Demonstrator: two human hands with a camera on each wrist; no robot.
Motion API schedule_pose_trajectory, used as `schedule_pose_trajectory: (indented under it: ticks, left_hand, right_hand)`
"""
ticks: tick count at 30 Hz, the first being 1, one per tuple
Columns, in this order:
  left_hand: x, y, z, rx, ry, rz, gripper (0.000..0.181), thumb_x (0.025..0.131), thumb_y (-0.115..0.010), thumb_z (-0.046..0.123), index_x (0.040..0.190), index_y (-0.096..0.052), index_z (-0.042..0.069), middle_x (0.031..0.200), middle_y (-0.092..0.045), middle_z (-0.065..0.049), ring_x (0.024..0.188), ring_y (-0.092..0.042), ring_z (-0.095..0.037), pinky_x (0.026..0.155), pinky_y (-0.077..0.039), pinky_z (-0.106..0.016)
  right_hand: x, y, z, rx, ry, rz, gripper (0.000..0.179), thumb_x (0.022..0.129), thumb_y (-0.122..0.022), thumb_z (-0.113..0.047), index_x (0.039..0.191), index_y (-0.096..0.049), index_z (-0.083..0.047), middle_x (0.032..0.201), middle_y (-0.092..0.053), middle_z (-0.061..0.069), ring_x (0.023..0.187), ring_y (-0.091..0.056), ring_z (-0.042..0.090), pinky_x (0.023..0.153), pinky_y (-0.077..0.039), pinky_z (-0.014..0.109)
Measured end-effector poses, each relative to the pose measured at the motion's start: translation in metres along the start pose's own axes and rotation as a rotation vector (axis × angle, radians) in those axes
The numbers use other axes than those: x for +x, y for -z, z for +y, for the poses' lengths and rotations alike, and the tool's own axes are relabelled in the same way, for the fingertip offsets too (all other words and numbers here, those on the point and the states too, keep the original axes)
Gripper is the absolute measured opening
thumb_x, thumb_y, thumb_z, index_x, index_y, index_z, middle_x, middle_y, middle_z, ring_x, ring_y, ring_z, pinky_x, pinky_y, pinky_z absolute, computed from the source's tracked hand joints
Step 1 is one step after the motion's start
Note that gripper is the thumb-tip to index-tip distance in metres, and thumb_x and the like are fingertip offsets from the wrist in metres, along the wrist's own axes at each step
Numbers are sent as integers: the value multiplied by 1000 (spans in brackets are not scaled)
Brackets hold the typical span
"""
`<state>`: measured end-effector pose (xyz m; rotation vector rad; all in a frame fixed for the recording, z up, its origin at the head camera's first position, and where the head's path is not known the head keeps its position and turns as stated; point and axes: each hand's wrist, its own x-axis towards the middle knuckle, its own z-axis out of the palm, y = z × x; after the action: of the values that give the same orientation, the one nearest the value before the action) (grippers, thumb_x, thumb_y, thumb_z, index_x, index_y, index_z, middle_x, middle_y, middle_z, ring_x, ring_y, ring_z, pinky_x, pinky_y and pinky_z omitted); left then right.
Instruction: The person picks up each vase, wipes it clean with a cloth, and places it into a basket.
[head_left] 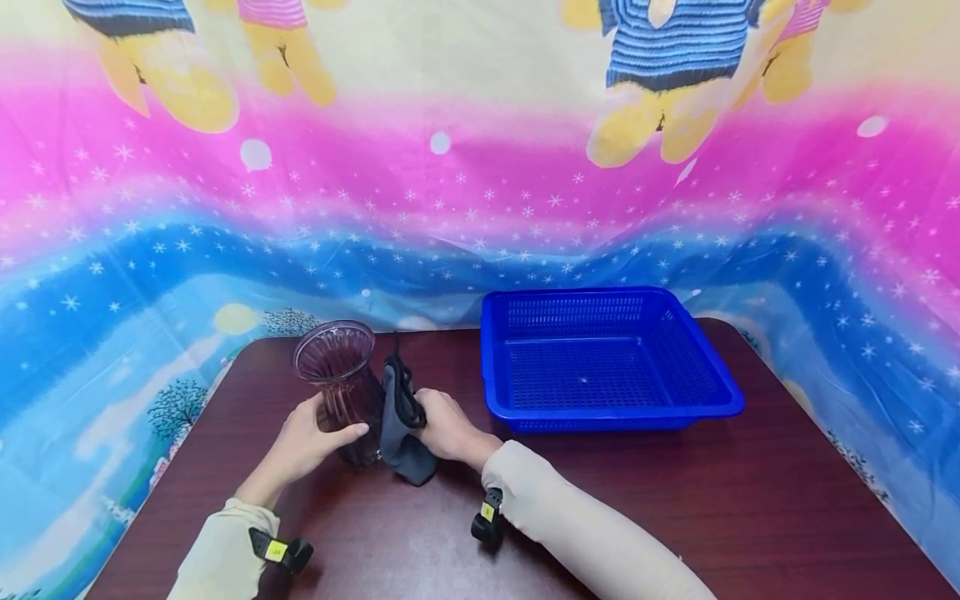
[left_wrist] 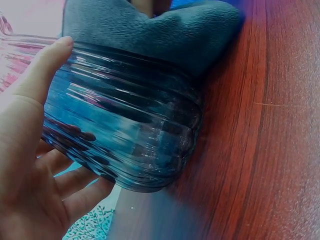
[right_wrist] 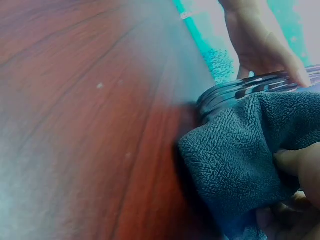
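A ribbed, purple-tinted glass vase (head_left: pixel 348 400) with a flared rim stands on the left part of the table. My left hand (head_left: pixel 303 437) grips its body, thumb across the front and fingers round the far side, as the left wrist view also shows. A dark grey cloth (head_left: pixel 405 442) is bunched in my right hand (head_left: pixel 450 425), which presses it against the vase's right side. In the right wrist view the cloth (right_wrist: pixel 235 150) looks fuzzy, and fingers (right_wrist: pixel 290 162) pinch into its folds. Part of the right hand is hidden behind the cloth in the head view.
A blue plastic basket (head_left: pixel 615 421) with perforated walls sits at the back right of the dark red-brown wooden table (head_left: pixel 600 508). Behind the table hangs a patterned fabric backdrop (head_left: pixel 465 192). Each wrist wears a black strap device (head_left: pixel 487 517).
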<state>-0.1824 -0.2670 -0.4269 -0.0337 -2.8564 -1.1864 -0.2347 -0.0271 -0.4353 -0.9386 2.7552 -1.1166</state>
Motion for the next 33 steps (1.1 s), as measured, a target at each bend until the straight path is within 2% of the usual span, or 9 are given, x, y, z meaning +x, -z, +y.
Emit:
schedule_pose_trajectory:
  ticks: [5,13,16,24,33]
  left_hand:
    - [0,-1,0,1,0,2,74,87,-76,45,139,-52,-1,131,-64,-24,120,-62,-39,99,-52,-56]
    - [0,-1,1,-14,-23,-4,67,88,-76,39,138,-53,1,129,-66,-23,118,-64,-37,98,-53,-55]
    - [-1,-2,1,-16,-29,-3,63,88,-76,35,137,-53,1,128,-67,-22,118,-65,-37,98,-53,-55]
    - [-1,0,0,-9,-26,-5,69,88,-76,42,139,-52,3,131,-66,-22,122,-63,-38,100,-51,-57]
    - [-2,1,1,-14,-22,-11,69,88,-76,42,140,-52,2,132,-65,-22,122,-63,-39,100,-52,-58]
  right_hand:
    - [4,10,-11,25,44,30,19,85,-73,-5,73,-62,-14,84,-63,0,76,-55,10,70,-47,22]
    - [12,28,-30,47,97,48,2,90,-73,-11,88,-73,-11,92,-67,1,86,-63,11,78,-51,21]
    - [14,33,-36,47,108,53,3,91,-74,-13,91,-74,-10,92,-66,1,87,-64,12,78,-51,21]
    - [15,40,-45,61,113,68,6,92,-73,-13,87,-71,-12,86,-61,0,82,-62,12,71,-51,19]
    - [16,36,-43,24,99,62,16,92,-73,-12,79,-64,-13,85,-60,0,80,-62,11,71,-50,18]
